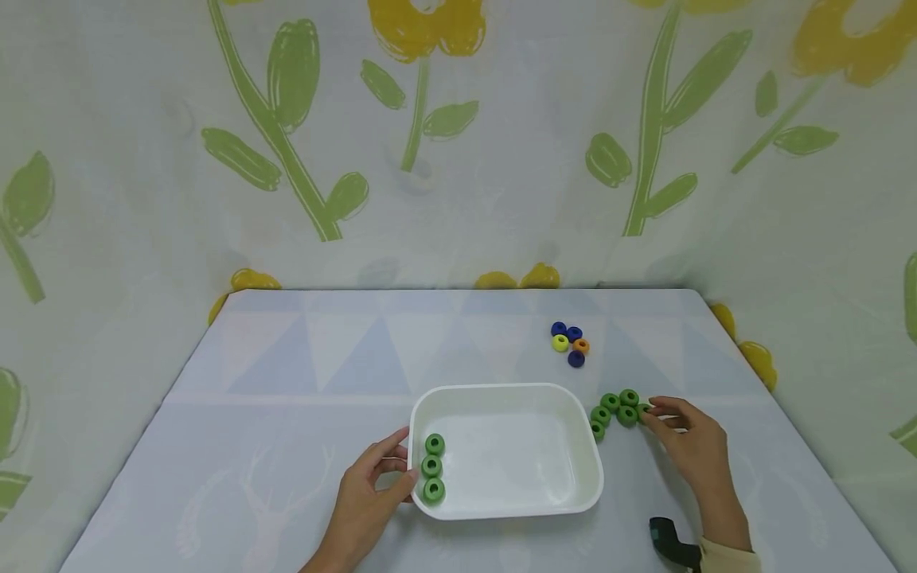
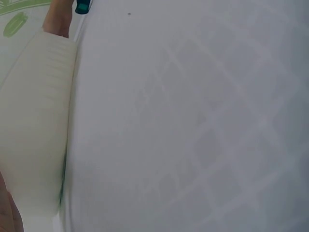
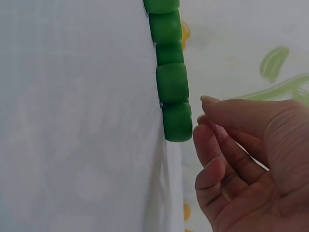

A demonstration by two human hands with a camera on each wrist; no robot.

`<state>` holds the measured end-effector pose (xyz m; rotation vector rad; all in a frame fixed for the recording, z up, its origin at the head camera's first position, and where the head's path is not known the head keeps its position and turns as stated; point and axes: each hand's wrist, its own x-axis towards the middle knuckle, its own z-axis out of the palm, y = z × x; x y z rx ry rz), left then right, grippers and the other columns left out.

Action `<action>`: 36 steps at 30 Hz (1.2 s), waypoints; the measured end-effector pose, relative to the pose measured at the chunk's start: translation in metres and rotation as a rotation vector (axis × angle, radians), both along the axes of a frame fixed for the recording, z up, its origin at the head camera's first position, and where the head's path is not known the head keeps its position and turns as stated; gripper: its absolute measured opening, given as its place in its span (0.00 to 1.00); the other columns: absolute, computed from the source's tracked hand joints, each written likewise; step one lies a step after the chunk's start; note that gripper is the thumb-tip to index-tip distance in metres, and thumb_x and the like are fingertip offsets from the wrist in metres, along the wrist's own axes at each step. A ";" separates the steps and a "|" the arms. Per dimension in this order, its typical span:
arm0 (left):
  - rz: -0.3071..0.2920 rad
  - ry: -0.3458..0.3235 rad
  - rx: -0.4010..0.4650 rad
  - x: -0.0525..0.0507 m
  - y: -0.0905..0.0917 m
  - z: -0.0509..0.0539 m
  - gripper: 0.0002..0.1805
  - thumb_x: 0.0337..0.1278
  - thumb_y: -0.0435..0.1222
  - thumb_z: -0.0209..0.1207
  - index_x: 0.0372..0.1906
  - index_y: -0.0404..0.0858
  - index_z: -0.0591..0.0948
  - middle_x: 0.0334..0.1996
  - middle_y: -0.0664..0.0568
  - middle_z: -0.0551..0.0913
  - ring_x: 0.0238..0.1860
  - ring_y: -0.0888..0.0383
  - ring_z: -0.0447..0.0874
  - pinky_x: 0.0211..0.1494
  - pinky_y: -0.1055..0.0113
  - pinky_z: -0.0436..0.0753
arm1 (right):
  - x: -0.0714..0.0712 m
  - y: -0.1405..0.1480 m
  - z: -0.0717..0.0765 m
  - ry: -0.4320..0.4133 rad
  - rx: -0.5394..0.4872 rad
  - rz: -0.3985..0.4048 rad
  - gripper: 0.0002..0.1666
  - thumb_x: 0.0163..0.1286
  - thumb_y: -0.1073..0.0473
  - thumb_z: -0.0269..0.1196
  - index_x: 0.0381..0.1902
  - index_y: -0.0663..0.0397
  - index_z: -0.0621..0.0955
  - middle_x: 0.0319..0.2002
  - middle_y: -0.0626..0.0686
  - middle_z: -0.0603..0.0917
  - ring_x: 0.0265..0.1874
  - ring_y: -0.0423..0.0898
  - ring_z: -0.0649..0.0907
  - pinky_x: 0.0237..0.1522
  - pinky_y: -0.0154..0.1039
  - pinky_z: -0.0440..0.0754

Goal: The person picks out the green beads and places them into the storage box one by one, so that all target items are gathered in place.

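Note:
My left hand [image 1: 365,497] holds the left edge of a white tray [image 1: 501,390], thumb at the rim and fingers along its outer side. Inside the tray, three green beads [image 1: 432,465] line up near the left wall. My right hand [image 1: 691,438] is over the rightmost of several green beads [image 1: 627,415] on the table right of the tray. In the right wrist view its thumb and fingers [image 3: 236,111] are spread slightly, just above the end bead [image 3: 177,122], with a small gap. The left wrist view shows the tray's outer wall [image 2: 34,125] and a few left fingertips [image 2: 8,208].
Farther back lies a small group of blue, yellow and orange beads [image 1: 560,343]. A dark device [image 1: 672,541] sits at my right wrist. The table [image 1: 286,446] has a pale patterned cover, with a flowered cloth [image 1: 501,199] behind it.

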<state>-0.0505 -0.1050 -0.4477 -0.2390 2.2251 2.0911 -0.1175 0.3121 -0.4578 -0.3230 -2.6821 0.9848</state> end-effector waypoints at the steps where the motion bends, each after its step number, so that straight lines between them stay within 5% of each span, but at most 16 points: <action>1: 0.000 -0.001 0.007 0.000 0.000 0.000 0.32 0.57 0.26 0.66 0.68 0.37 0.75 0.53 0.42 0.75 0.45 0.65 0.80 0.34 0.67 0.92 | 0.000 0.001 0.000 -0.007 -0.003 -0.005 0.18 0.65 0.60 0.70 0.52 0.57 0.85 0.45 0.62 0.89 0.29 0.15 0.69 0.25 0.26 0.80; 11: -0.003 0.006 0.005 -0.001 0.000 0.000 0.31 0.56 0.25 0.65 0.67 0.39 0.76 0.52 0.41 0.75 0.44 0.64 0.80 0.35 0.66 0.92 | 0.001 0.006 -0.001 -0.056 -0.009 -0.020 0.21 0.65 0.58 0.71 0.55 0.57 0.84 0.49 0.63 0.87 0.30 0.19 0.70 0.24 0.27 0.78; 21: -0.007 0.011 0.023 0.000 0.000 0.000 0.32 0.57 0.26 0.65 0.69 0.37 0.75 0.53 0.41 0.75 0.44 0.64 0.80 0.34 0.66 0.92 | -0.005 0.005 -0.004 -0.171 -0.006 -0.012 0.25 0.66 0.57 0.68 0.60 0.60 0.80 0.53 0.66 0.83 0.45 0.57 0.83 0.30 0.30 0.78; 36: -0.008 -0.015 0.019 0.000 -0.001 0.000 0.32 0.57 0.26 0.65 0.68 0.39 0.75 0.53 0.41 0.75 0.45 0.64 0.80 0.35 0.65 0.92 | -0.007 0.006 -0.006 -0.246 0.001 0.011 0.29 0.67 0.53 0.68 0.61 0.63 0.77 0.55 0.68 0.81 0.45 0.56 0.81 0.31 0.32 0.77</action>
